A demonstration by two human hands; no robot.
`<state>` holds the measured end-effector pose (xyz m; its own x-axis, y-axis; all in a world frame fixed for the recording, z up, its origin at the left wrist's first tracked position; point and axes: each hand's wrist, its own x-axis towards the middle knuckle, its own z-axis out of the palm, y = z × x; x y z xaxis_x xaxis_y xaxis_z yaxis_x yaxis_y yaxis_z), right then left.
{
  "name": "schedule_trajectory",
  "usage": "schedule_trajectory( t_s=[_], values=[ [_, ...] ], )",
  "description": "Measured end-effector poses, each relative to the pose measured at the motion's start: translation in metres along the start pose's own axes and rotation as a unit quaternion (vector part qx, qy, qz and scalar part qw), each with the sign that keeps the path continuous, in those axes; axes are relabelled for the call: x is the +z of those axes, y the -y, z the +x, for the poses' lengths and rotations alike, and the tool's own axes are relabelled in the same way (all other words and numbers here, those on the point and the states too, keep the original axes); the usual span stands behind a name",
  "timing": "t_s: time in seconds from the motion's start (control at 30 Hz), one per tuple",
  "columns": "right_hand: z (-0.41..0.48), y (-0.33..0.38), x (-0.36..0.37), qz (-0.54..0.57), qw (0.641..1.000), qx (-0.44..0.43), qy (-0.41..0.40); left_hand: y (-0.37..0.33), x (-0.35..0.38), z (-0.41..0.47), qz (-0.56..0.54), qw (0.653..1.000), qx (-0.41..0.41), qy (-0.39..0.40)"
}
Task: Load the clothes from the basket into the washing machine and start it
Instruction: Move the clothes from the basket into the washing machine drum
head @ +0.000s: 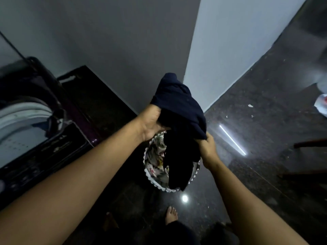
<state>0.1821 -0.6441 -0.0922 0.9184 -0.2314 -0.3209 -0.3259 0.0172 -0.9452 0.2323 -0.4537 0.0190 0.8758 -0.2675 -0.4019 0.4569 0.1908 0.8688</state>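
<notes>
A left hand (152, 122) clutches the upper folds of a bundle of dark clothes (178, 103) and a right hand (207, 147) grips its lower edge, just above the basket (154, 181). Soft, limp and probably light, the cloth trails into the basket and wants gathering in fistfuls. The washing machine (26, 121) stands open, left of the basket.

Left hand (152, 122) and right hand (208, 147) on bare forearms (79, 174); one bare foot (171, 214); dark clothing (177, 233) worn below.
</notes>
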Motion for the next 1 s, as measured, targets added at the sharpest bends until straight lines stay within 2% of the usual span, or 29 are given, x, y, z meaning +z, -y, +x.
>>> schedule_trajectory(
  t_s=[0.07, 0.13, 0.3, 0.43, 0.57, 0.77, 1.0],
  values=[
    [-0.004, 0.036, 0.003, 0.099, 0.995, -0.001, -0.01, -0.026, -0.003, -0.015, 0.005, 1.0, 0.016, -0.007],
    [-0.005, 0.075, 0.006, 0.137, 0.991, -0.008, -0.013, -0.051, -0.008, -0.032, 0.027, 0.998, 0.046, -0.025],
    [-0.004, 0.173, 0.02, 0.142, 0.988, -0.064, 0.015, -0.109, -0.032, -0.072, 0.069, 0.988, 0.117, -0.077],
    [-0.022, 0.244, 0.06, 0.117, 0.982, -0.117, 0.088, -0.152, -0.058, -0.105, 0.008, 0.981, 0.164, -0.108],
    [-0.042, 0.28, 0.121, 0.099, 0.971, -0.161, 0.147, -0.205, -0.096, -0.143, -0.041, 0.96, 0.239, -0.141],
    [-0.086, 0.314, 0.239, 0.111, 0.953, -0.177, 0.219, -0.272, -0.178, -0.214, -0.094, 0.926, 0.32, -0.178],
    [-0.134, 0.333, 0.395, 0.123, 0.927, -0.181, 0.306, -0.294, -0.294, -0.281, -0.174, 0.885, 0.381, -0.203]
  ],
)
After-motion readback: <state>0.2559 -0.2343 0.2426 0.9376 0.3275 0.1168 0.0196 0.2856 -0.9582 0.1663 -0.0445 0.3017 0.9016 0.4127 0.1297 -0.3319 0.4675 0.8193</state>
